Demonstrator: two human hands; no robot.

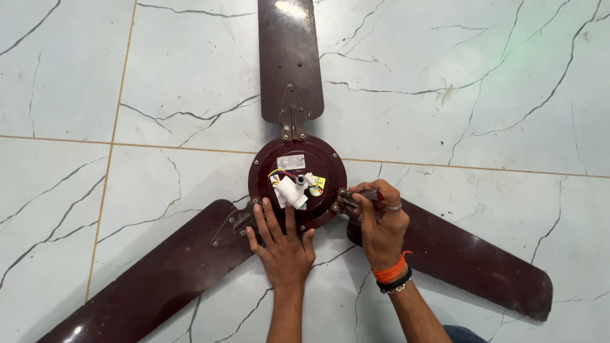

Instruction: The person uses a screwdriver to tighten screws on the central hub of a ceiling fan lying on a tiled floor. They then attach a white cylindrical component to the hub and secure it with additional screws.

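Fan motor (297, 183) under left hand (283, 244) fingers (273, 219)

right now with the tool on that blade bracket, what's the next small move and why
Probably keep turning the tool at the bracket screw. The right hand grips it with its tip at the right blade joint, and the left hand lies flat against the motor housing, bracing the fan on the floor.

Ceiling fan flat on the floor, both hands at its hub

The motor housing (297, 184) lies just beyond the left hand (283, 244), whose fingers rest on its near rim. The right hand (380, 222) sits right of the housing, over the right blade's (470, 257) bracket. Another blade (149, 282) stretches left of the left hand; the third (289, 57) lies beyond the housing.
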